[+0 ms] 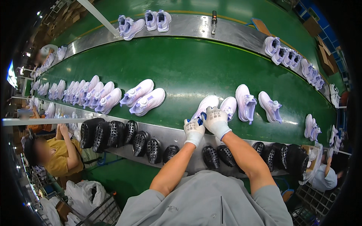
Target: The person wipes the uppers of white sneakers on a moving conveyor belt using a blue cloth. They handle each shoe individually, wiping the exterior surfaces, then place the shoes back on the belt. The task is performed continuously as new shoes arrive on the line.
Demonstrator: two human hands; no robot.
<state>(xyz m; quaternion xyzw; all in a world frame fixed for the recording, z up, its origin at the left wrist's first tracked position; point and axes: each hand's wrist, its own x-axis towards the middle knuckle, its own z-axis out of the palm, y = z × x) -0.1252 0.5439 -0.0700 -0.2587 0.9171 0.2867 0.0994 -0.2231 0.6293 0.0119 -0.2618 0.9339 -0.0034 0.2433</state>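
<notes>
While both white-gloved hands meet at the near end of a pale lilac shoe (208,104), I can see the left hand (194,132) and right hand (217,122) side by side, fingers bent, blue showing at the fingertips. Can't tell from here whether either is closed on the shoe; the gloves cover the contact. That shoe lies just beyond the grip on a green work surface (181,60). Its neighbour, a second shoe (229,105), sits just right of it, by the right hand. Further right of the grip: two similar shoes (244,100), slightly apart. Left of the grip: an angled pair (143,98), then a long row of shoes (94,92). Nearer the wearer than the grip, black perforated forms (154,150) line a metal ledge (171,138). Well beyond: a far ledge (188,26) with more shoes (157,20) and a dark-handled tool (214,20). Far left of the grip, a person in yellow (62,156).
</notes>
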